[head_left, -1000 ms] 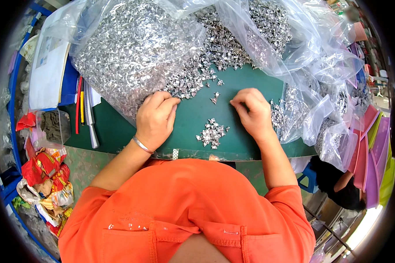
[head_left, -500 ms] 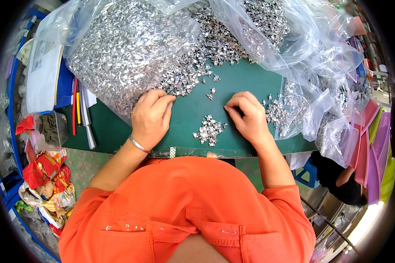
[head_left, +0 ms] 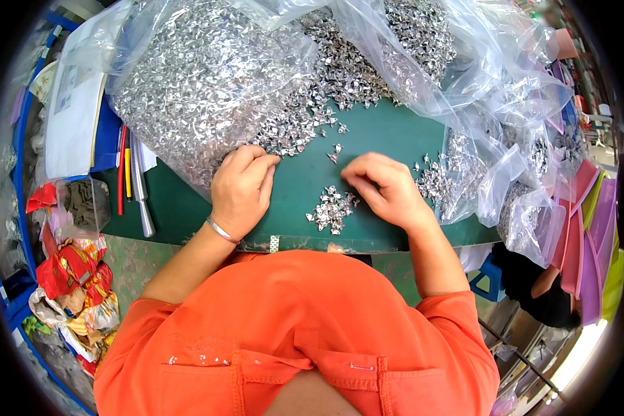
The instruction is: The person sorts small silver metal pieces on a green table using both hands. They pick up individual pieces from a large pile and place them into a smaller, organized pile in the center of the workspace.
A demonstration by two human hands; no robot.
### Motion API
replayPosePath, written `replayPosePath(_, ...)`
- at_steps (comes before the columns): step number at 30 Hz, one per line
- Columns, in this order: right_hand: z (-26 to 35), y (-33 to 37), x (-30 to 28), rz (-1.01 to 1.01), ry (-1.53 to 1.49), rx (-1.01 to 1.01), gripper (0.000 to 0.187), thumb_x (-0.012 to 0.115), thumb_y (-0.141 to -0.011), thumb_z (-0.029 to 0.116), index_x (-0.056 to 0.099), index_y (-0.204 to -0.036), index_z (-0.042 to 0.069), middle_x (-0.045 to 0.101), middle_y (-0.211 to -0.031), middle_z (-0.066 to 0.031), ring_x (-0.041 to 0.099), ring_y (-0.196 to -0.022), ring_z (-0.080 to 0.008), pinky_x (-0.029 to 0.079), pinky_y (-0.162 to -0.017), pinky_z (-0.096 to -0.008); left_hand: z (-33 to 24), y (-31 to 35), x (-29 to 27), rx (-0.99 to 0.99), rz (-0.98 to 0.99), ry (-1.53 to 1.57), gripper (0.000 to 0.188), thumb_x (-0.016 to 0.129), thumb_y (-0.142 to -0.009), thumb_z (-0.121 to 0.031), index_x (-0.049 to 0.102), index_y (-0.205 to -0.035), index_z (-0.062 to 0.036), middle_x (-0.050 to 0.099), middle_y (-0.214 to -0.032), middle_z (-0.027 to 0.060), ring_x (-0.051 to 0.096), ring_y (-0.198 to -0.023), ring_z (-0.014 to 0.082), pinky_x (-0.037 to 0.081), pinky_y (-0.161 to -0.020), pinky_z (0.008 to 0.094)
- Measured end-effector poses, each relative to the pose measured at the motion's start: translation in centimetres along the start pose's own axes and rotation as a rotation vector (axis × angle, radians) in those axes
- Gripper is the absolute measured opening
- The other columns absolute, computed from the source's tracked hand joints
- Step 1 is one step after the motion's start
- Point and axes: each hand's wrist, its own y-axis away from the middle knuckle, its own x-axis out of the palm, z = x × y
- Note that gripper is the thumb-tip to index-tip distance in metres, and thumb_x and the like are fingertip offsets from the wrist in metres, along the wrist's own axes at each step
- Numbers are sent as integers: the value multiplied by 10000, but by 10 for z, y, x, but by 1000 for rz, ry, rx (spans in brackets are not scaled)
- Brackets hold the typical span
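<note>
My left hand (head_left: 243, 191) rests on the green table (head_left: 291, 182) at the edge of a large heap of small shiny metal pieces (head_left: 288, 135). Its fingers are pressed together at the tips; whatever they pinch is too small to make out. Over a small pile of the same pieces (head_left: 332, 209), toward the table's front edge, hovers my right hand (head_left: 387, 188). Its thumb and index finger are drawn together, and I cannot see what lies between them. A few loose pieces (head_left: 335, 152) sit between the two hands. Another small heap (head_left: 434, 182) lies right of my right hand.
Clear plastic bags (head_left: 208, 76) full of metal pieces cover the far side; more bags (head_left: 496, 139) lie at the right. Pens (head_left: 123, 173), a metal rod (head_left: 142, 194) and papers (head_left: 73, 125) are at the left. Colourful bins (head_left: 589, 243) stand at the far right.
My right hand has shifted a little left, its fingertips now further over the table's middle. My left hand stays at the heap's edge, nearly unchanged.
</note>
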Motion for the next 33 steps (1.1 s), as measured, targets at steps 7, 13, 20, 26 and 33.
replayPosePath(7, -6, -25, 15, -65, 205, -232, 193, 719, -768, -46, 674, -930, 50, 675, -918, -85, 632, -860, -308, 531, -765, -404, 2, 1, 2, 6, -4, -9, 137, 736, -830, -2, 736, -957, -51, 660, -944, 98, 653, -853, 312, 525, -755, 398)
replayPosePath(13, -12, -1, -2, -38, -1, -81, 137, 698, -818, -58, 674, -921, 29, 680, -912, -116, 665, -862, -322, 546, -770, -397, 1, 1, 2, 16, -14, -8, 130, 735, -826, 4, 725, -946, -43, 652, -937, 97, 651, -847, 311, 522, -743, 397)
replayPosePath(20, -13, -6, 17, -131, 156, -129, 182, 743, -797, -36, 655, -938, 39, 680, -934, -108, 633, -894, -320, 522, -793, -403, 1, 0, 3, 27, -14, -8, 132, 731, -827, 6, 725, -951, -40, 651, -941, 100, 651, -852, 315, 522, -747, 402)
replayPosePath(26, -9, 1, 6, -5, 64, -62, 182, 730, -787, -67, 655, -918, 35, 650, -912, -106, 634, -901, -306, 528, -773, -394, 1, 0, 3, 19, -7, -5, 133, 731, -827, 5, 727, -952, -41, 654, -941, 103, 652, -859, 316, 522, -751, 403)
replayPosePath(33, -7, 6, -4, -217, 51, 41, 119, 688, -858, -67, 655, -943, 10, 670, -944, -124, 670, -848, -313, 543, -757, -355, 1, 0, 2, 27, -15, -3, 133, 731, -825, 8, 726, -949, -41, 653, -940, 103, 651, -853, 315, 522, -749, 401)
